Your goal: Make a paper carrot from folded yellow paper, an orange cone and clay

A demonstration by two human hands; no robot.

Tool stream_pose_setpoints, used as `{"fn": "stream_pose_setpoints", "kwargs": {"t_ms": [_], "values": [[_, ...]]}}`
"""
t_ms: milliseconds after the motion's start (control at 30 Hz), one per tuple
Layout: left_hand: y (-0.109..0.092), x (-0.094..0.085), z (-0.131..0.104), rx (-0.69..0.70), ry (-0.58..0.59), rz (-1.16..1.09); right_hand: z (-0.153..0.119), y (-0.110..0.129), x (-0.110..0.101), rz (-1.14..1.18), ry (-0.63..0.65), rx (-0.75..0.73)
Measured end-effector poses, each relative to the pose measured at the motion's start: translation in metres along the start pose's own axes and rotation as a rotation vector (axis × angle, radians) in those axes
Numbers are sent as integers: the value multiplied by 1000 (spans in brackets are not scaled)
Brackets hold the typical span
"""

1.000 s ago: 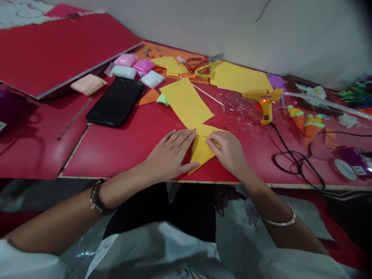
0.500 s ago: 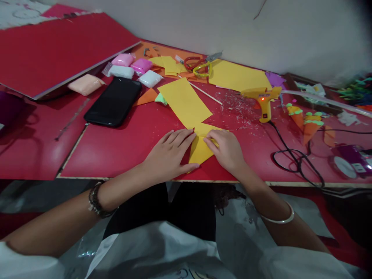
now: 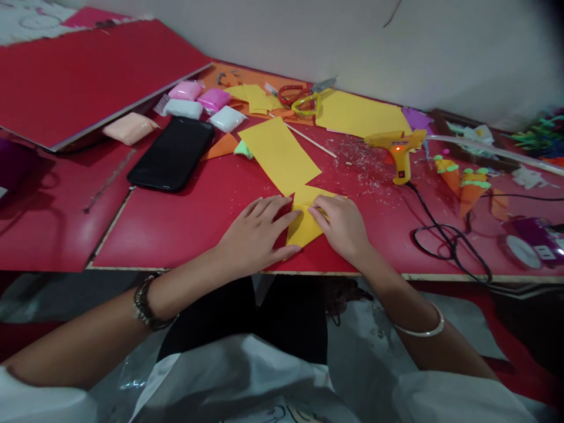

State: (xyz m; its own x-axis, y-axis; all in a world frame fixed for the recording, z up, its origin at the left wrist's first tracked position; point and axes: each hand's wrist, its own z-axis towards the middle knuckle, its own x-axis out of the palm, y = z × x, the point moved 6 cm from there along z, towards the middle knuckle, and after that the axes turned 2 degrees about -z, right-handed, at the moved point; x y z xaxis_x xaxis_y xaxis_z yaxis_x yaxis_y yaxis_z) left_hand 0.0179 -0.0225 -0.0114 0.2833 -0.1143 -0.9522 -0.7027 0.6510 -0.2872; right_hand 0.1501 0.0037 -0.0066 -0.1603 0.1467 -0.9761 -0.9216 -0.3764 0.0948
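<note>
A folded piece of yellow paper (image 3: 304,227) lies near the front edge of the red table, between my two hands. My left hand (image 3: 259,232) rests flat with its fingers spread, the fingertips touching the paper's left side. On the other side, my right hand (image 3: 341,223) has its thumb and fingers closed together at the paper's upper right, along a fold. Part of the paper is hidden under this hand. Just behind it lies a flat yellow rectangle of paper (image 3: 282,154), whose lower corner meets the folded piece.
A black phone (image 3: 171,154) and clay packets (image 3: 227,119) lie to the left. Scissors (image 3: 306,97) rest at the back. On the right are a yellow glue gun (image 3: 399,154) with its light on, looped cord, orange cones (image 3: 473,191) and a purple device (image 3: 535,244).
My left fingers have shifted slightly, with the index finger now reaching lower over the folded paper. My right hand stays almost in place.
</note>
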Motion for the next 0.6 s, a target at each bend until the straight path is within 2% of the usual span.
{"fn": "stream_pose_setpoints", "kwargs": {"t_ms": [600], "values": [[1,2,-1,41,36,31,0,1,0,-58,7,5]]}}
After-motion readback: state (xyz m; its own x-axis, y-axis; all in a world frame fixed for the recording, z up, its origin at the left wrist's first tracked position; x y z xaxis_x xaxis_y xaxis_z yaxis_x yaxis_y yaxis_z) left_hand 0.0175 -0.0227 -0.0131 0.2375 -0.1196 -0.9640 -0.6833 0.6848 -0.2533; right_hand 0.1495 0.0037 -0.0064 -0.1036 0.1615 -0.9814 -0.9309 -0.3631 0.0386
